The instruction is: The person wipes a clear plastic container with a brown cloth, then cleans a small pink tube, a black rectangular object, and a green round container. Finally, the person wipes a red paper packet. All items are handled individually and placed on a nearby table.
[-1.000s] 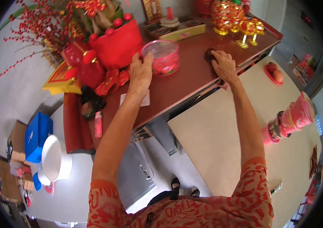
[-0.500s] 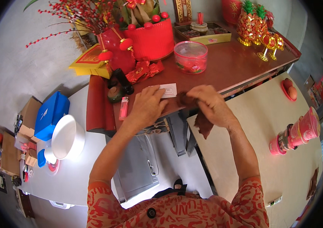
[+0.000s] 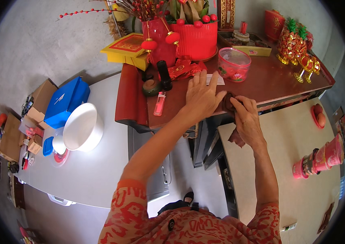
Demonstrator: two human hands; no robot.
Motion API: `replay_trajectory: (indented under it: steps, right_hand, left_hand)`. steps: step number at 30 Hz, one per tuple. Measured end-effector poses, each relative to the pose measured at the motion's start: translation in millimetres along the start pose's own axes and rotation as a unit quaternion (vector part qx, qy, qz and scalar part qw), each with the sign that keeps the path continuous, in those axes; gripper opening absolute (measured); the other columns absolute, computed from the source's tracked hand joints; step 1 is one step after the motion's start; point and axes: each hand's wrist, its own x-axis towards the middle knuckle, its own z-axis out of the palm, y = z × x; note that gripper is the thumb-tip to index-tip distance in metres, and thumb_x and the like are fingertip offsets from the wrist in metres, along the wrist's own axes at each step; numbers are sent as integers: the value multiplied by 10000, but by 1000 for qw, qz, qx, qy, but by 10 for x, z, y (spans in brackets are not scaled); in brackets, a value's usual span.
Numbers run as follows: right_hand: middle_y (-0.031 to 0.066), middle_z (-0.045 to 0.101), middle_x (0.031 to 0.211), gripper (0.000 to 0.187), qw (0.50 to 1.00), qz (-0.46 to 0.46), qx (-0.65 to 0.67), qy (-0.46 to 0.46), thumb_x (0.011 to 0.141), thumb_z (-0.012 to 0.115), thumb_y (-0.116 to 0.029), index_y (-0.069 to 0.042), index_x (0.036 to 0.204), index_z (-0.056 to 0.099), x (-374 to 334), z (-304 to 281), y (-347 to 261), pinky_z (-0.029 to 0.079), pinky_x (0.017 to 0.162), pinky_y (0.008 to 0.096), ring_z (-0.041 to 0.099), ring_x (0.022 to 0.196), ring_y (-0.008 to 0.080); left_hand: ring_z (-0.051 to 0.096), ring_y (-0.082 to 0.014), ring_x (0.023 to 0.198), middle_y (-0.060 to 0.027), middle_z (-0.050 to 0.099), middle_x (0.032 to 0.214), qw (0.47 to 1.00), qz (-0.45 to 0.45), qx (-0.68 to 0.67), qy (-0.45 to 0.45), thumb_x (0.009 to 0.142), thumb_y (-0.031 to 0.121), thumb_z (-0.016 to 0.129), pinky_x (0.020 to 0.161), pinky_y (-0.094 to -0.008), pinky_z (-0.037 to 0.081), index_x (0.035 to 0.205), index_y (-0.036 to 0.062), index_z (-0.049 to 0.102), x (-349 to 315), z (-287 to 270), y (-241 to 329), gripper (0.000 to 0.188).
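Note:
A dark brown cloth [image 3: 236, 138] is bunched under the fingers of my right hand [image 3: 249, 122], pressed at the front edge of the reddish-brown altar table [image 3: 264, 91], with its loose end hanging below. My left hand [image 3: 201, 96] is stretched out over the tabletop, fingers spread, holding nothing. Partly covered by those fingers, a small white printed card [image 3: 220, 80] shows beyond them. To the left of that hand lie a pink lighter [image 3: 160, 103], a black torch-like cylinder [image 3: 164, 75] and a small round dark green pot [image 3: 151, 87].
Red packets [image 3: 182, 70] and a clear pink-rimmed tub [image 3: 234, 65] stand behind my hands, before a red planter [image 3: 197, 40]. Gold pineapple ornaments [image 3: 291, 46] are at the far right. A beige table [image 3: 278, 162] is on my right; a white bowl [image 3: 83, 127] sits left.
My left hand has shifted right, off most of the lighter's side and nearer the right hand. The right hand still wipes with the cloth along the table's edge. The whole view has swung left.

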Motion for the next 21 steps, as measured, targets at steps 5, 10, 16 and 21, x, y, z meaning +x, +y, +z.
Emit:
replay_trajectory:
  steps: [5,10,16,21]
  right_hand:
    - [148,556,1071,300,999,-40,-12,6,788,532,37,-6,1077,601,47,194,-294,439,843,403,502,967,342]
    - [160,559,1093,294,974,-80,179,-116,794,535,28,5,1080,599,294,386,-634,433,854,404,505,1002,355]
    - [154,554,1069,299,998,-55,16,12,786,572,-67,-66,1084,602,498,769,-676,419,793,401,494,970,324]
    - [111,522,1060,359,992,-118,43,-25,752,622,-75,-79,1109,580,327,725,-800,414,785,404,470,1002,304]
  left_hand:
    - [515,-278,978,-85,572,1014,1000,-6,17,-7,752,203,693,825,-407,377,950,95,625,-368,-917,-185,236]
    - [527,-246,866,-46,600,863,983,-35,170,-53,759,225,688,786,-398,343,874,107,625,-728,-1338,-675,177]
    - [545,-221,784,-45,611,796,983,-29,168,-69,758,318,695,739,-376,324,879,101,638,-623,-1227,-594,255]
    - [584,-264,790,-83,616,822,971,-70,191,-127,787,250,670,679,-393,407,1010,65,608,-581,-999,-740,297]
